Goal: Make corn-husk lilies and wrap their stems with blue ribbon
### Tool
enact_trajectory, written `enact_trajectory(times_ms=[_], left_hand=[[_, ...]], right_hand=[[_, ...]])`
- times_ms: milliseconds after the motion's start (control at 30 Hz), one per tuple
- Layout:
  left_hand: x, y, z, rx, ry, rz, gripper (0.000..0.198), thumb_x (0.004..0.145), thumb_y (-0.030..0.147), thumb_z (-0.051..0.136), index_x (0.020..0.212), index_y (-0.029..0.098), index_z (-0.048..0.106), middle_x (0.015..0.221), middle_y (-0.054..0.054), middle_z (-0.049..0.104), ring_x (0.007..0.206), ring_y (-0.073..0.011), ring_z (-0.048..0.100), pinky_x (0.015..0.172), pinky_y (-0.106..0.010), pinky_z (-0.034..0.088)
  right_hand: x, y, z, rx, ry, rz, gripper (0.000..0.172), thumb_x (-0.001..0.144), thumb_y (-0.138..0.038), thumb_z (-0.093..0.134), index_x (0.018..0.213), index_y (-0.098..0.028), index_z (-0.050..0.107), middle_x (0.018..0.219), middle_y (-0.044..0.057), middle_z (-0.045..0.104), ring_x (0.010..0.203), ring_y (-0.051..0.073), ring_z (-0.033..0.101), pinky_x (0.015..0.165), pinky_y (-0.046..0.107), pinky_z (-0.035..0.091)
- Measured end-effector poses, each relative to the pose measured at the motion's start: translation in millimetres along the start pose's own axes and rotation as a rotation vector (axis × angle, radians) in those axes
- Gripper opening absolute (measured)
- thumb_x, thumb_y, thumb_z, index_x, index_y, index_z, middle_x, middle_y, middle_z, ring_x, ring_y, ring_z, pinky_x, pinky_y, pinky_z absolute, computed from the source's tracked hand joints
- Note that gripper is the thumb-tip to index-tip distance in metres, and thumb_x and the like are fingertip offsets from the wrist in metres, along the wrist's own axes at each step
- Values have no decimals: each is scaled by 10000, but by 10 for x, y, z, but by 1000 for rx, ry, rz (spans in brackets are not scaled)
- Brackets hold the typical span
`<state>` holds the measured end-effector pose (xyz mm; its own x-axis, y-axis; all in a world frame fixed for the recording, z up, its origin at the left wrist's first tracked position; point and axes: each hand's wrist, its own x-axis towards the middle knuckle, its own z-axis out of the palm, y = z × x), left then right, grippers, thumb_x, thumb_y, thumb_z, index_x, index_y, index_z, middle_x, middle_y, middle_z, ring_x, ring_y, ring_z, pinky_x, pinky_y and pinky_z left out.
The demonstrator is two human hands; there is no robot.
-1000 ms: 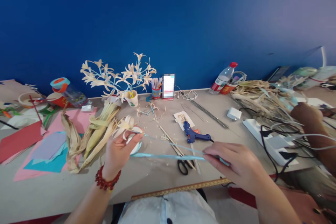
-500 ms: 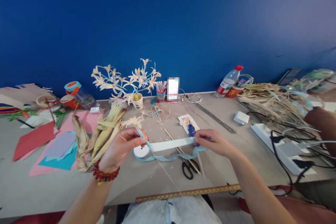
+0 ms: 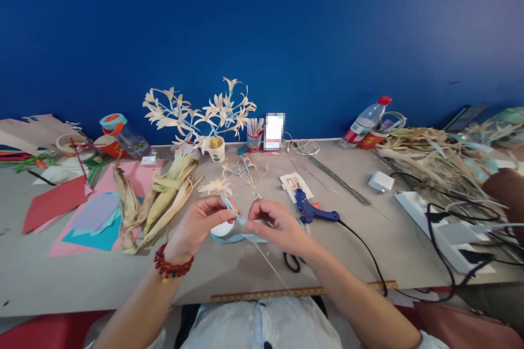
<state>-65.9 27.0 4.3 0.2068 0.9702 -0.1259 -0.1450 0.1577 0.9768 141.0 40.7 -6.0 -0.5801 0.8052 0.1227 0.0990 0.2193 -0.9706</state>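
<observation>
Right hand (image 3: 282, 224) has moved in from well out to the right and is now just beside the left hand (image 3: 192, 232); the ribbon (image 3: 240, 221) stretch between them is much shorter than half a second ago. Glue gun (image 3: 317, 212) handle, covered then, is now in plain sight.

Head view: left hand is closed, thumb and fingers pinching the flower (image 3: 216, 187) by its blue-wrapped stem. Bloom pokes out just beyond the left fingertips, left of the right hand. Right hand has thumb and curled fingers gripping the pale blue ribbon, near the stem. Thin wire (image 3: 268, 263) slants from below the hands toward the near table (image 3: 135, 281) edge. Ribbon roll (image 3: 223, 229) sits right under the left fingertips; cannot tell if they touch it. Loose blue ribbon trails from the roll under the right hand.

Around: scissors (image 3: 292, 263) partly hidden below the right wrist, black loop showing. Glue gun lies right of the right hand, partly over a white card (image 3: 293, 185). Corn husks (image 3: 164, 202) left of the left hand, colored paper (image 3: 92, 234) beyond them. Paper cup (image 3: 216, 151) with finished flowers stands behind, near the wall. Co-worker's arm (image 3: 505, 191) at far right, by more husks.
</observation>
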Motion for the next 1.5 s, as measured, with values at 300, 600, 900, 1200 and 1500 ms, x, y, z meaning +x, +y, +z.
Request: enact_trajectory(times_ms=[300, 600, 900, 1200, 1500], left_hand=[[117, -14, 16, 13, -27, -22, 150, 730, 291, 752, 795, 160, 718, 756, -20, 649, 672, -134, 561, 630, -240, 451], [73, -8, 27, -2, -127, -31, 129, 759, 283, 730, 774, 157, 708, 686, 1, 622, 637, -118, 539, 618, -232, 417], [59, 16, 90, -143, -169, -93, 147, 714, 280, 769, 746, 144, 724, 649, -5, 624, 605, -125, 544, 583, -240, 415], [64, -95, 126, -205, -163, -26, 158, 703, 289, 786, 724, 150, 715, 679, -11, 594, 606, -114, 515, 582, -237, 413], [94, -127, 162, -258, -210, 10, 142, 713, 280, 772, 689, 163, 695, 821, -10, 515, 691, -117, 466, 629, -251, 385]], right_hand=[[33, -163, -97, -340, 110, -146, 88, 848, -288, 658, 850, -208, 695, 798, 13, 709, 728, 147, 628, 676, 235, 422], [59, -128, -117, -165, 103, -47, 121, 820, -298, 676, 781, -183, 688, 724, 5, 681, 661, 132, 593, 631, 224, 426], [20, 84, -31, 218, 111, 103, 234, 756, -376, 748, 741, -162, 653, 662, -16, 595, 596, 98, 484, 561, 206, 363], [13, 187, 118, 611, 86, 237, 288, 698, -371, 801, 722, -160, 607, 501, -88, 421, 411, 33, 241, 397, 188, 163], [25, 161, 124, 758, 47, 334, 304, 646, -331, 839, 690, -154, 595, 476, -103, 418, 378, 13, 220, 367, 177, 115]])
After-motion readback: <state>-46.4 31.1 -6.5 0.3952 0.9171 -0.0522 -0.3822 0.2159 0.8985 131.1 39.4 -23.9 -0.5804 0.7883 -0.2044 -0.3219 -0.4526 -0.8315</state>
